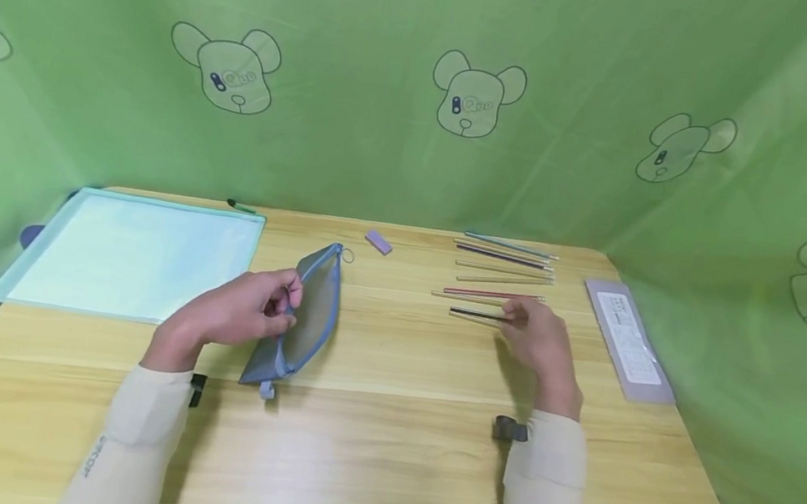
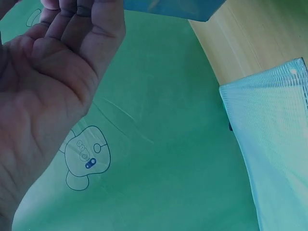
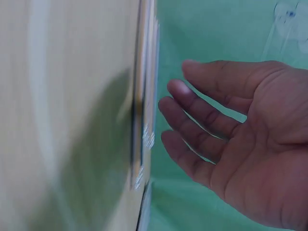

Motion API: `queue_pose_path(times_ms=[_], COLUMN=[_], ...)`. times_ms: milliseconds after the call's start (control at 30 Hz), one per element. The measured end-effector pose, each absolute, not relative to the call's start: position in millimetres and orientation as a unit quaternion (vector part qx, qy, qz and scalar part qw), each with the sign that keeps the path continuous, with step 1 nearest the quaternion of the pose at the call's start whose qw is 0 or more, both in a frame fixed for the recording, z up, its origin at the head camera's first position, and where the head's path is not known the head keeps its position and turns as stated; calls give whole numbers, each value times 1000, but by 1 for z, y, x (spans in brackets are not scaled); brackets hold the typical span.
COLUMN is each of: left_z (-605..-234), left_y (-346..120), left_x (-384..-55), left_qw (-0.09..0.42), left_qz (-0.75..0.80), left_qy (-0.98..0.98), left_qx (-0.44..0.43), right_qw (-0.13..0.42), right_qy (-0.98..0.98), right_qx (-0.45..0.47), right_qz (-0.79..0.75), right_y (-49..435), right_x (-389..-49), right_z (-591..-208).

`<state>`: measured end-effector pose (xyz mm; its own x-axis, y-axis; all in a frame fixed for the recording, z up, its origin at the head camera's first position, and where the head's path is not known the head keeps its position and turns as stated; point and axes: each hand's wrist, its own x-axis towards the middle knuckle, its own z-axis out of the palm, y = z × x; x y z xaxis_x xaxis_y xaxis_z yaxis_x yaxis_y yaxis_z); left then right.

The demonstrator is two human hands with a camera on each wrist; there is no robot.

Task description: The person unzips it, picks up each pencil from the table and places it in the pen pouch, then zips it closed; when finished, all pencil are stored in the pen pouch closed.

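A blue zip pencil pouch [image 1: 316, 313] stands with its mouth spread apart, left of the table's middle. My left hand [image 1: 233, 311] pinches its near left edge; in the left wrist view only a blue strip of the pouch shows past the curled fingers. My right hand [image 1: 539, 344] hovers at the eraser ends of the nearest pencils [image 1: 473, 314]. The right wrist view shows its fingers [image 3: 187, 115] bent loosely, thumb apart from them, nothing between. Several more pencils [image 1: 500, 269] lie in a loose column behind, including a red one [image 1: 470, 292].
A light-blue mesh zip folder [image 1: 131, 252] lies flat at the left. A small purple eraser [image 1: 378, 241] sits behind the pouch. To the right is a flat lilac box [image 1: 615, 312] with a white label. A green curtain [image 1: 355, 154] surrounds the table's back and sides.
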<state>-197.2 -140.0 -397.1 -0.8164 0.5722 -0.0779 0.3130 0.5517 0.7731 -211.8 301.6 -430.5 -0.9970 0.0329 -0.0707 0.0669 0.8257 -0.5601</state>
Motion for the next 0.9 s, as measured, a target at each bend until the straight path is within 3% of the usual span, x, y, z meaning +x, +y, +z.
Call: queue_pose_path(times_ms=[567,900], left_z=[-395,-396], left_y=[-140,-141], left_x=[-197,-197], left_qw=[166,169], left_qz=[392,397], left_qy=[867,864], left_qx=[258,260], right_qw=[74,114], right_qy=[958,927], right_qx=[45,-34], right_qz=[-273,-356], right_y=[319,306], right_x=[-212,-216], right_z=[-449,-451])
